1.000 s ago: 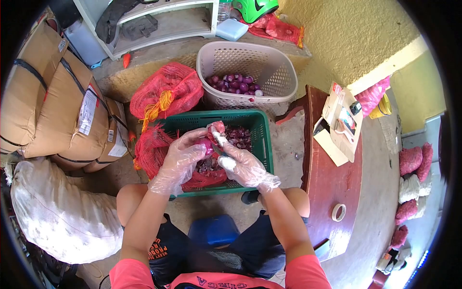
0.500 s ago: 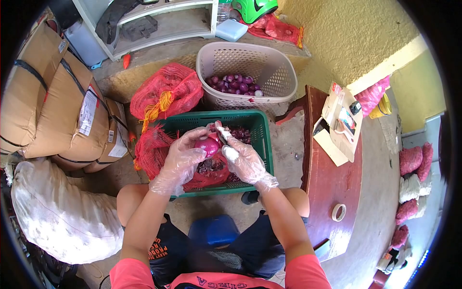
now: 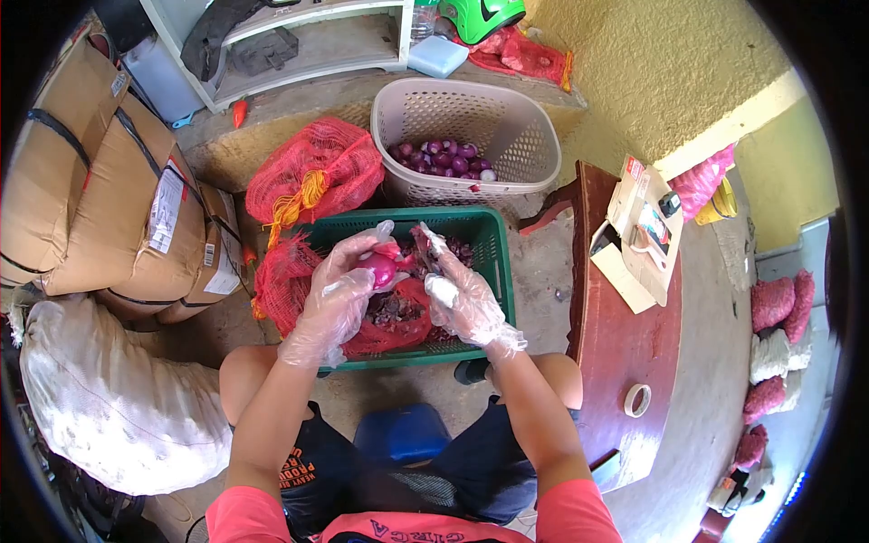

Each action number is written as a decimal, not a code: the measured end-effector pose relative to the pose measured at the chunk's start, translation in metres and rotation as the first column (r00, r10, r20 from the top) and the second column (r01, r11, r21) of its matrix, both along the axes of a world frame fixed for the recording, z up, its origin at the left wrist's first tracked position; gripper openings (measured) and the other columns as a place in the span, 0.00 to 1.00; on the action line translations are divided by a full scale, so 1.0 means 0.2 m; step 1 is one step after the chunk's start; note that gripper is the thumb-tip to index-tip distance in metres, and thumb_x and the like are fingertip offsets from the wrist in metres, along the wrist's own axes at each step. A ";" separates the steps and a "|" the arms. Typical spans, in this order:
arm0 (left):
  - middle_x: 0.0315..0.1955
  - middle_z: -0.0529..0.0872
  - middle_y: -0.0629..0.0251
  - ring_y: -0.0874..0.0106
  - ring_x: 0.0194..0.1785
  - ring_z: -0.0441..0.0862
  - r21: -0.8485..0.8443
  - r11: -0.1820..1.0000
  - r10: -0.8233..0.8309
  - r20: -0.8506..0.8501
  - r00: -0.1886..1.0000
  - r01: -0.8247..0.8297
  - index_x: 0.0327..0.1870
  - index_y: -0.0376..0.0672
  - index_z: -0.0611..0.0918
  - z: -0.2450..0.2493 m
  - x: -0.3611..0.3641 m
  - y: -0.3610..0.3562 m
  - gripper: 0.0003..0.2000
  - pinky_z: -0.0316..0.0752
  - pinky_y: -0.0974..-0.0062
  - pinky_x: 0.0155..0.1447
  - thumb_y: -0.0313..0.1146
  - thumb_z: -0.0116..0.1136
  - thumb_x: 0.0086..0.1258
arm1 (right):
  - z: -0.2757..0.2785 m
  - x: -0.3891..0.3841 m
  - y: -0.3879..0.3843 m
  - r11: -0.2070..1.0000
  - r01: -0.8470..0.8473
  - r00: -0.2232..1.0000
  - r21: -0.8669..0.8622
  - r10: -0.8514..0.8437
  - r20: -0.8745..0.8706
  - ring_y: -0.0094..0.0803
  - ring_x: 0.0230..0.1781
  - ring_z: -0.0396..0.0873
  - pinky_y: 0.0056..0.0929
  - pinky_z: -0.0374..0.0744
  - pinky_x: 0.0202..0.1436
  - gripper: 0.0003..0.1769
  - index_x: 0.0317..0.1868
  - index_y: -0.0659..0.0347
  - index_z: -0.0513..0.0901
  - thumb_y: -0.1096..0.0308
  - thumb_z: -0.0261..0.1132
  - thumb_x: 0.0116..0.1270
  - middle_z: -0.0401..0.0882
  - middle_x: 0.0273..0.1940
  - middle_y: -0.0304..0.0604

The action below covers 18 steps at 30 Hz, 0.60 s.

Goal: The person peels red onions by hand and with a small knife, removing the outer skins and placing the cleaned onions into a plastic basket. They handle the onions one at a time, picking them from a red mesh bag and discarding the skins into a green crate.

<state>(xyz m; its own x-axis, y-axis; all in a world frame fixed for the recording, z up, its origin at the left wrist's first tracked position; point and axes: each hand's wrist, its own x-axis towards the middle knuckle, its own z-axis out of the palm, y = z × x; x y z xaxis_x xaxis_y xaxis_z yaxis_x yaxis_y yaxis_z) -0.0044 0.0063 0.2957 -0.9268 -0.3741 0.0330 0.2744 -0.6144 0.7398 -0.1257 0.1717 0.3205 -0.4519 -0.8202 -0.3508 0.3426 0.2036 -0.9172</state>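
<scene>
A red onion (image 3: 381, 270) with a loose flap of skin rests in my left hand (image 3: 337, 294), whose gloved fingers wrap around it. To its right, my right hand (image 3: 466, 303), also in a clear plastic glove, is closed on what looks like a small knife (image 3: 429, 256), mostly hidden by the fingers. White patches show on that hand's thumb and finger. Both hands are above a green crate (image 3: 503, 262). Inside it, a red mesh bag (image 3: 288, 285) lies open with dark onion skins (image 3: 396, 308), and more skins or small onions are behind the hands.
A beige perforated basket (image 3: 511, 118) holding several purple onions stands beyond the crate. A tied red mesh sack (image 3: 317, 167) is beside it. Cardboard bundles (image 3: 118, 190) and a white sack (image 3: 118, 398) line the left. On the right is a red wooden table (image 3: 625, 353) with a tape roll (image 3: 637, 400).
My right hand has drawn slightly away from the onion, widening the gap. The onion has shifted a little left and up in my left hand, and a skin flap now stands out.
</scene>
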 end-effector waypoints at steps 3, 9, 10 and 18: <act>0.65 0.70 0.51 0.60 0.68 0.71 -0.051 0.999 0.017 0.023 1.000 -0.016 0.60 0.42 0.74 -0.04 0.00 -0.01 0.22 0.71 0.52 0.69 0.30 0.64 0.65 | 0.01 0.01 -0.01 0.997 -0.043 0.998 -0.064 0.040 -0.039 0.23 0.31 0.67 0.25 0.74 0.37 0.38 0.79 0.50 0.53 0.65 0.58 0.71 0.72 0.57 0.44; 0.66 0.70 0.48 0.63 0.67 0.71 -0.386 0.917 0.140 0.060 0.988 -0.106 0.61 0.40 0.73 -0.08 -0.03 0.06 0.23 0.65 0.65 0.72 0.19 0.60 0.64 | -0.15 0.03 -0.06 0.996 0.044 0.952 -0.072 -0.064 -0.300 0.23 0.34 0.72 0.25 0.74 0.37 0.42 0.78 0.55 0.52 0.56 0.61 0.70 0.69 0.63 0.49; 0.66 0.71 0.49 0.63 0.67 0.72 -0.460 0.884 0.137 0.098 0.986 -0.077 0.62 0.40 0.73 -0.06 -0.03 0.08 0.23 0.65 0.65 0.72 0.19 0.60 0.64 | -0.13 0.03 -0.06 0.997 0.064 0.968 -0.034 -0.071 -0.242 0.23 0.32 0.72 0.24 0.73 0.34 0.42 0.78 0.55 0.53 0.54 0.62 0.69 0.71 0.60 0.48; 0.67 0.72 0.53 0.61 0.68 0.72 -0.837 0.541 0.210 0.230 0.950 0.083 0.64 0.38 0.71 0.10 0.01 0.16 0.26 0.67 0.63 0.70 0.21 0.63 0.63 | -0.10 0.07 -0.08 0.984 0.177 0.945 0.005 -0.171 0.279 0.18 0.17 0.63 0.20 0.60 0.19 0.34 0.70 0.51 0.66 0.55 0.65 0.66 0.73 0.31 0.34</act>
